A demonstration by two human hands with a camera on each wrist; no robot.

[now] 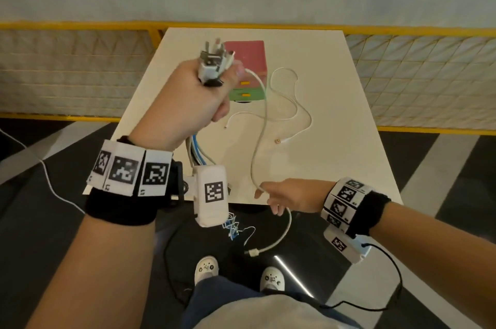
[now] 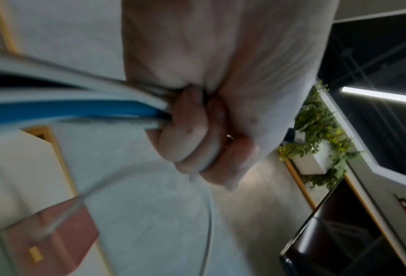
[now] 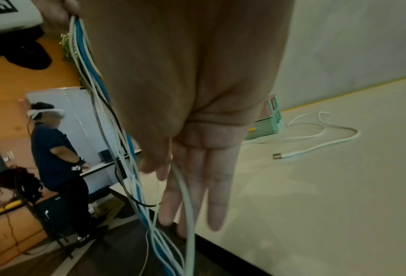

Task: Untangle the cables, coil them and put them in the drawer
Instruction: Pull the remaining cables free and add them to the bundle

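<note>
My left hand point(image 1: 198, 95) is raised above the white table point(image 1: 335, 157) and grips a bundle of blue, white and black cables point(image 1: 212, 63), plugs sticking up out of the fist. In the left wrist view the fingers point(image 2: 192, 140) are curled tight round the bundle point(image 2: 79, 110), which hangs off the table's near edge point(image 3: 126, 149). One white cable point(image 1: 257, 146) runs from that fist down to my right hand point(image 1: 284, 197), which pinches it between thumb and index at the near edge; its plug end point(image 1: 252, 252) dangles below. The pink and green drawer unit point(image 1: 249, 60) stands at the back, drawers closed.
A second white cable point(image 1: 295, 114) lies looped on the table right of the drawer unit, its connector point(image 1: 276, 141) near the middle. A yellow railing point(image 1: 402, 30) with mesh runs behind the table. Another person point(image 3: 55, 149) stands far off to the left.
</note>
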